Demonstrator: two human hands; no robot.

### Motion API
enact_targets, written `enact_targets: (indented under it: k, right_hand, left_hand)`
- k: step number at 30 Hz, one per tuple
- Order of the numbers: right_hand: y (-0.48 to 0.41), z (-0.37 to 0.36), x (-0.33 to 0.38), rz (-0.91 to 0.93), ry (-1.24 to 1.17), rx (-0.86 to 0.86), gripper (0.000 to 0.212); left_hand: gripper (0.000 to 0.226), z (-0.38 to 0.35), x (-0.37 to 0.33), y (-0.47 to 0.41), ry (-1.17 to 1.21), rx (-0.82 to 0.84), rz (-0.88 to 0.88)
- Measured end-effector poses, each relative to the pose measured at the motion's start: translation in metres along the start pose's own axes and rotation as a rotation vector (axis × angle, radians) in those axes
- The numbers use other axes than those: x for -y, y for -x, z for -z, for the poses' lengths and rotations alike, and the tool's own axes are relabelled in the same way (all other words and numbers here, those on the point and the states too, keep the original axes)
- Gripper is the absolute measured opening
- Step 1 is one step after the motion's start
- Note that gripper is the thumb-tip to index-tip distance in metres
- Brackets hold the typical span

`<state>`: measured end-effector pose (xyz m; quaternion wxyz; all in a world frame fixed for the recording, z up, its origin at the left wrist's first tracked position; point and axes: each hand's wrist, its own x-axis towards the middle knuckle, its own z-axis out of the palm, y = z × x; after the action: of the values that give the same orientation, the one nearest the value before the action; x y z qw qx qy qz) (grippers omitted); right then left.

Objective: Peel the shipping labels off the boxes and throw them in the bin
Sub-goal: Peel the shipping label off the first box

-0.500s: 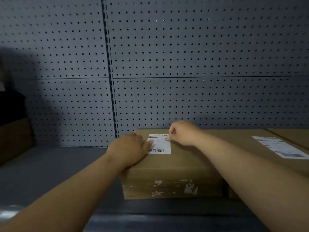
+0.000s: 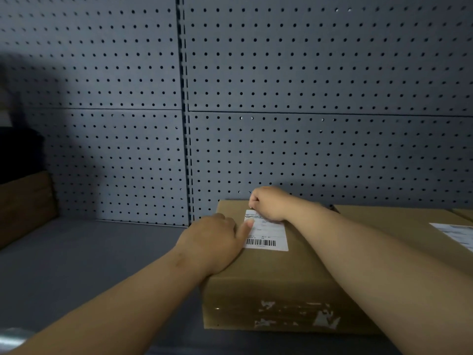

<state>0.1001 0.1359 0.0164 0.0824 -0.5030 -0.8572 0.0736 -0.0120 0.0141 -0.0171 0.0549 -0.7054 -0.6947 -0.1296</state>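
A brown cardboard box (image 2: 281,280) lies on the grey shelf, with a white shipping label (image 2: 268,235) and its barcode stuck on top. My left hand (image 2: 212,242) rests on the box's left top edge, one straight finger pressing the label's left side. At the label's far left corner, my right hand (image 2: 268,201) has its fingers curled and pinches the corner. The label still lies flat on the box. No bin is in view.
A second box (image 2: 396,226) with its own label (image 2: 455,234) stands touching the first on the right. Another brown box (image 2: 25,203) sits at the far left of the shelf (image 2: 102,254). A grey pegboard wall (image 2: 307,149) closes the back.
My right hand has shifted left to the label's far left corner. My left finger has slid farther up the label's left edge. The view has moved closer.
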Motion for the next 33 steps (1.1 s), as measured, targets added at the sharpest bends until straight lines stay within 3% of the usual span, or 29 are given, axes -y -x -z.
enact_targets:
  k: [3,7,17,21,25,33]
  right_hand:
    - [-0.006,-0.003,0.001,0.017,0.022,0.001,0.048]
    - [-0.006,-0.005,0.004,0.049,0.048,-0.012,0.030]
    - [-0.004,-0.008,0.004,0.082,0.040,-0.033,0.031]
    - [-0.002,-0.005,0.001,0.083,-0.044,0.004,0.031]
    - [0.005,-0.003,-0.012,0.117,-0.154,-0.069,0.023]
    - [-0.002,-0.007,-0.008,0.233,0.207,-0.093,0.026]
  left_hand:
    - [0.066,-0.001,0.000,0.000,-0.002,-0.009,-0.006]
    - [0.067,-0.001,-0.001,0.000,-0.012,-0.014,-0.023]
    - [0.063,0.000,0.001,0.002,-0.054,0.007,-0.036]
    - [0.064,0.002,-0.001,0.002,-0.062,0.013,-0.033]
    - [0.064,0.004,-0.002,0.003,-0.057,0.004,-0.037]
    - [0.071,0.015,-0.001,0.009,-0.089,0.163,-0.056]
